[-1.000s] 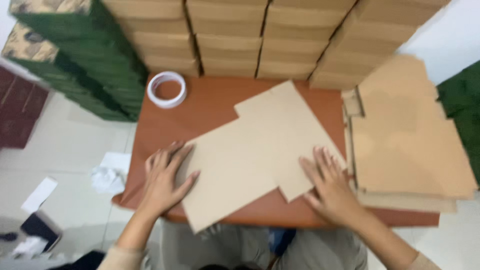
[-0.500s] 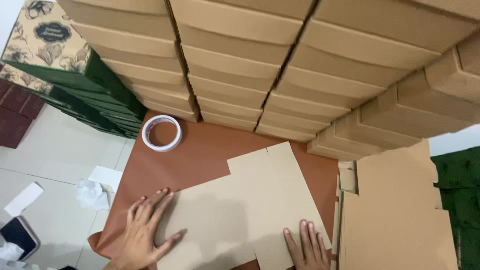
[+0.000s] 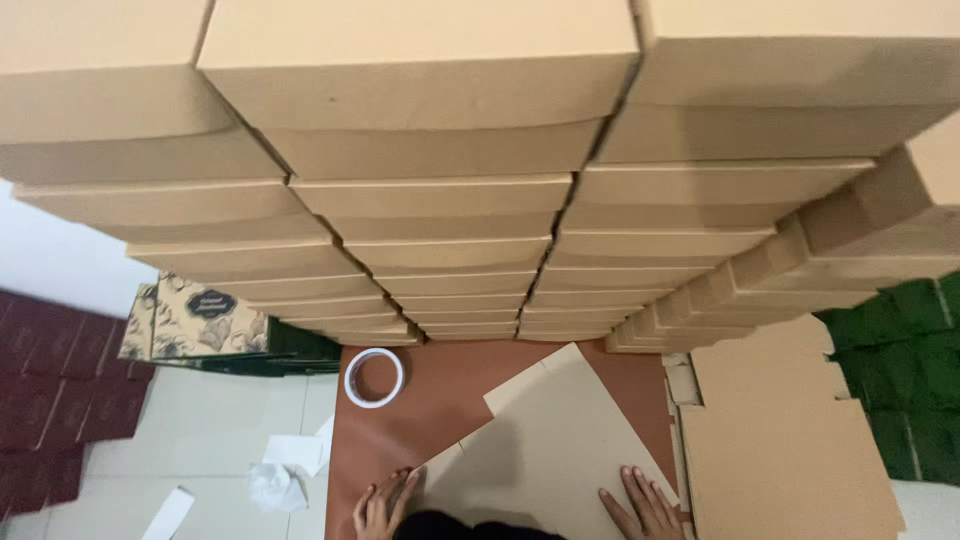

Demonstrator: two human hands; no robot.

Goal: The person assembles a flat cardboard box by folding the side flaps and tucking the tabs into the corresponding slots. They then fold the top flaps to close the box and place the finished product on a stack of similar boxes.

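Both hands, left point(image 3: 380, 505) and right point(image 3: 640, 505), press open-fingered on a flat cardboard box blank point(image 3: 545, 445); brown table point(image 3: 430, 410), stacked closed boxes point(image 3: 450, 210) behind.

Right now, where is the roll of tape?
In the head view, the roll of tape lies flat on the brown table, at its far left corner, just in front of the stacked cardboard boxes and beyond the left hand.
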